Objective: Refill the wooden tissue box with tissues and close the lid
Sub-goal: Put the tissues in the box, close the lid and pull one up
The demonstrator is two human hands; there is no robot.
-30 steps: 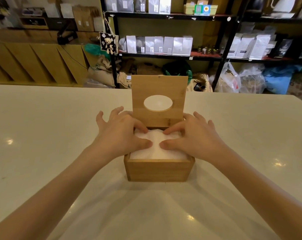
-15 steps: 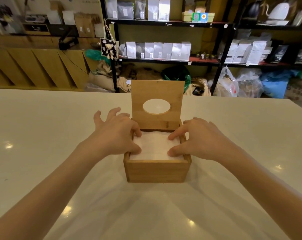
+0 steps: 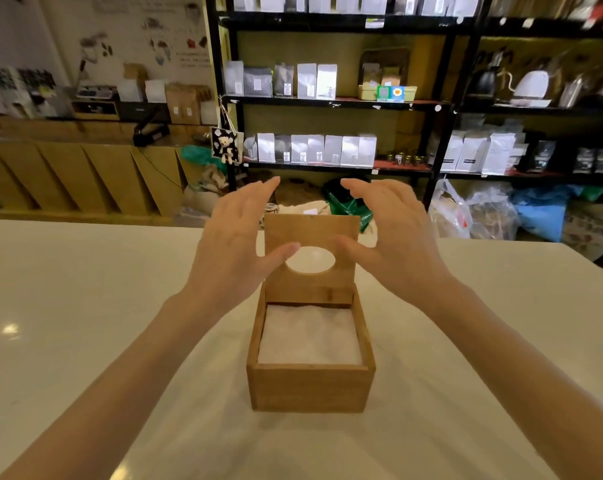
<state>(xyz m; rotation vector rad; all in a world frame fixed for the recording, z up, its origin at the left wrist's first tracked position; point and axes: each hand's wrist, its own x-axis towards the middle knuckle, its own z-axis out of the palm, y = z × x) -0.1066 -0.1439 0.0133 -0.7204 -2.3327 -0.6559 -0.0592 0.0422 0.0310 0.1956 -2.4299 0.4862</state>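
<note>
A square wooden tissue box (image 3: 310, 389) stands on the white table, filled with a flat stack of white tissues (image 3: 308, 337). Its hinged lid (image 3: 310, 230), with an oval hole, stands upright at the box's far side. My left hand (image 3: 234, 244) is raised at the lid's left edge, fingers spread and straight, thumb in front of the lid. My right hand (image 3: 393, 237) mirrors it at the lid's right edge, thumb near the oval hole. Neither hand clearly grips the lid; contact cannot be told.
The white table (image 3: 85, 323) stretches wide on both sides of the box. Beyond its far edge stand black shelves (image 3: 327, 102) of bags and kettles, a wooden counter (image 3: 68, 174) and plastic sacks (image 3: 466, 209) on the floor.
Both hands have lifted off the tissues and risen to either side of the upright lid. The tissues now lie flat inside the box. The camera has tilted up.
</note>
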